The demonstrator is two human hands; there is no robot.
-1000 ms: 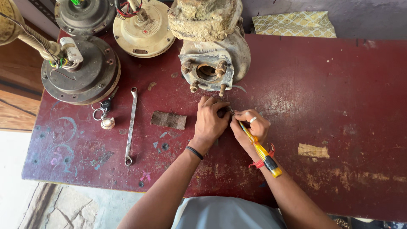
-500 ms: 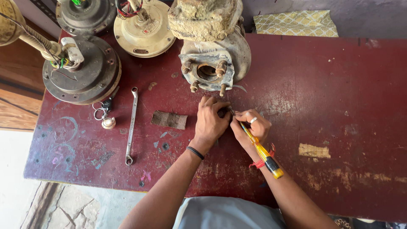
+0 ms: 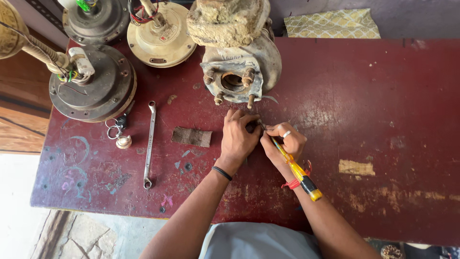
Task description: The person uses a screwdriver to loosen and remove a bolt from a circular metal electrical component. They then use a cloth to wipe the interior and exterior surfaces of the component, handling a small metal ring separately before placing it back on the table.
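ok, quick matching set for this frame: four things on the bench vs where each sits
Things:
1. spanner
2. screwdriver
3. pump housing
4. patterned cloth

Places:
a. far edge of the red table, right of the pump
b. in the right hand, tip at the small part under the left hand
c. flat on the table, left of the brown scrap
d. just beyond both hands

Pairs: 1-c, 2-b, 3-d, 4-a
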